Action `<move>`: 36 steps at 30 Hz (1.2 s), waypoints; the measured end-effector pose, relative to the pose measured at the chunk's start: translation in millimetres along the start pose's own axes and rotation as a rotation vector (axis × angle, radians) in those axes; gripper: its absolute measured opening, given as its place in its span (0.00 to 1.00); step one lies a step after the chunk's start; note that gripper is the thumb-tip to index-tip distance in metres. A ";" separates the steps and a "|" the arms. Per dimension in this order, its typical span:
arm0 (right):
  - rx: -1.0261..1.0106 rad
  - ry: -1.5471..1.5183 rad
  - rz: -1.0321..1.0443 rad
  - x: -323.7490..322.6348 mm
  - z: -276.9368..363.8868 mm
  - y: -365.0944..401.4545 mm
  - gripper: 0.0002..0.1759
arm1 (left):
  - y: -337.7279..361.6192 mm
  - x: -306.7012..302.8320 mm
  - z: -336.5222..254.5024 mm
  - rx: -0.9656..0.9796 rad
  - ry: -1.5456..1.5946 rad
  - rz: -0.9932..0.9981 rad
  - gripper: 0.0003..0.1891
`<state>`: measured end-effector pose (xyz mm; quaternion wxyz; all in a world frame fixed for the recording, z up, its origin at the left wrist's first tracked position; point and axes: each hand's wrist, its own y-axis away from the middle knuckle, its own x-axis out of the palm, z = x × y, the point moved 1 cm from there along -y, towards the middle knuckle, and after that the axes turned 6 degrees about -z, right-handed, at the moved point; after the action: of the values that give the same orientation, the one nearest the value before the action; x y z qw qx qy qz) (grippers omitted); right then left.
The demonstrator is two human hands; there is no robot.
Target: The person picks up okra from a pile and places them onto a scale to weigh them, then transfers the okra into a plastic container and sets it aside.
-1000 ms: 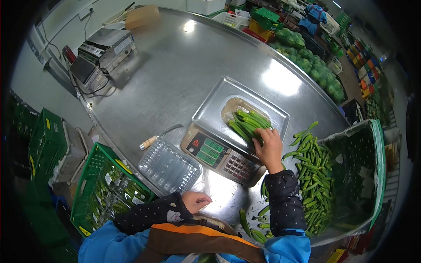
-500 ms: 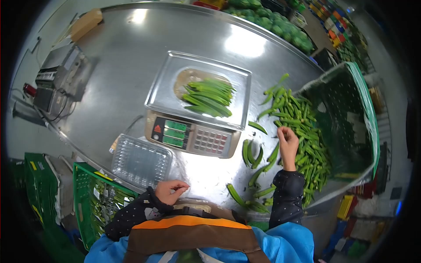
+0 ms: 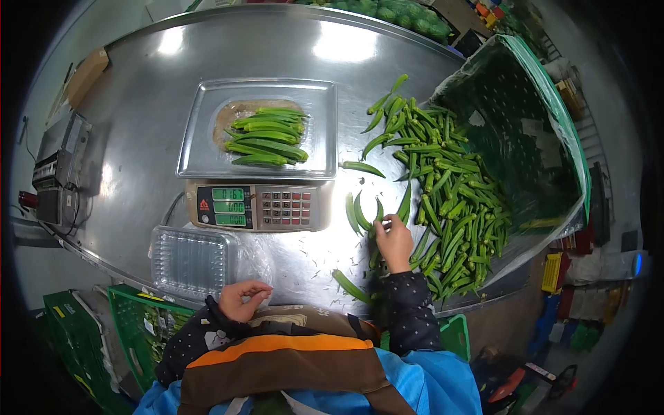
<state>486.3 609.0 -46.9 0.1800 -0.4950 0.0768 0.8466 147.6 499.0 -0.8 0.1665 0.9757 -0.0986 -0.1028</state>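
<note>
My right hand (image 3: pixel 395 243) is closed, thumb and forefinger pinched at the lower end of a curved okra pod (image 3: pixel 379 209). More loose pods lie around it, beside a large okra pile (image 3: pixel 456 214). Near the front edge, my left hand (image 3: pixel 243 300) is curled with its fingertips together and nothing visible in them. It rests just right of and below a stack of clear plastic trays (image 3: pixel 192 261). Several pods (image 3: pixel 266 137) lie side by side on the steel pan (image 3: pixel 320 155) of a scale (image 3: pixel 242 207), whose green displays are lit.
A green crate with a clear liner (image 3: pixel 546 138) lies tipped at the right, open toward the okra pile. A machine (image 3: pixel 59 166) and a cardboard piece (image 3: pixel 86 76) are on the left. Green crates (image 3: pixel 128 311) stand below the table's front left edge.
The view has shifted, so the table's objects appear further left. My right hand has moved from the pile's edge to the loose pods near the scale. My left hand keeps its curled pose.
</note>
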 end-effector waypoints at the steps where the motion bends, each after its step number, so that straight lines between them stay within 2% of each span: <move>1: -0.014 0.056 0.015 3.0 5.6 -1.1 0.12 | 0.4 -1.2 0.1 0.005 0.005 0.002 0.07; 5: 0.002 0.169 -0.061 17.1 -2.7 -7.0 0.20 | 2.3 0.2 -1.2 0.013 0.002 -0.059 0.07; 6: 0.001 0.195 -0.076 19.8 -8.2 -7.6 0.21 | 2.1 1.1 2.7 0.012 -0.003 -0.056 0.07; 7: 0.049 0.151 0.011 19.6 -8.9 -10.8 0.21 | 2.6 0.0 5.4 0.012 -0.009 -0.061 0.07; 9: 0.104 0.072 -0.029 21.7 -9.0 -17.6 0.19 | 4.1 0.7 5.2 0.020 -0.015 -0.098 0.07; 10: 0.044 -0.041 -0.110 13.5 1.2 -22.5 0.17 | 3.9 2.0 5.2 0.029 -0.022 -0.081 0.07; 12: -0.212 -0.236 -0.272 9.8 28.6 -43.7 0.15 | 4.2 3.1 8.4 0.015 0.004 -0.111 0.07; 14: -0.569 -0.347 -0.258 -13.5 107.3 -56.2 0.13 | 4.9 3.0 10.9 0.004 0.019 -0.114 0.07; 16: -0.746 -0.393 -0.160 -14.3 174.4 -68.9 0.13 | 5.4 4.2 11.5 0.025 0.015 -0.093 0.07; 18: -0.897 -0.327 -0.167 -4.3 229.5 -77.7 0.14 | 5.9 0.9 8.9 0.012 0.033 -0.103 0.08; 21: -0.941 -0.247 -0.113 18.3 278.3 -85.7 0.12 | 6.7 -6.8 2.8 0.031 0.020 -0.150 0.09; 24: -0.968 -0.094 -0.102 38.6 292.3 -102.0 0.09 | 7.3 -16.3 -8.2 0.003 0.018 -0.172 0.09; 25: -1.004 -0.067 -0.015 43.6 292.3 -106.3 0.08 | 6.3 -18.1 -7.8 0.017 0.048 -0.178 0.08; 26: -1.007 -0.067 -0.016 45.5 289.6 -112.1 0.08 | 3.2 -22.2 -9.5 0.019 0.049 -0.181 0.08; 28: -0.919 -0.233 0.236 42.4 283.7 -121.8 0.07 | -7.7 -34.6 -17.8 0.067 -0.080 -0.181 0.08; 30: -0.865 -0.429 0.133 27.5 261.8 -134.5 0.09 | -28.4 -56.0 -32.2 0.157 -0.107 -0.274 0.08; 31: -0.676 -0.496 0.168 30.6 240.2 -147.8 0.09 | -41.9 -69.8 -42.7 0.170 -0.117 -0.317 0.08; 32: -0.575 -0.487 0.122 28.2 218.9 -156.6 0.11 | -57.2 -84.5 -55.0 0.183 -0.129 -0.360 0.08; 33: -0.487 -0.448 0.140 12.5 210.0 -152.9 0.11 | -75.8 -96.1 -69.0 0.176 -0.070 -0.414 0.09; 34: -0.464 -0.400 0.151 12.4 193.7 -157.7 0.13 | -103.7 -107.5 -57.7 0.177 -0.110 -0.455 0.12; 35: -0.348 -0.397 0.294 10.8 185.9 -154.3 0.14 | -131.7 -119.3 -48.0 0.212 -0.197 -0.526 0.15; 36: -0.230 -0.392 0.433 9.6 180.8 -150.9 0.15 | -149.3 -124.1 -59.0 0.127 -0.318 -0.593 0.17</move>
<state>392.9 806.2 42.2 -0.0500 -0.3118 0.0480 0.9476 65.9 683.2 22.9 0.0507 0.9421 0.1586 -0.2912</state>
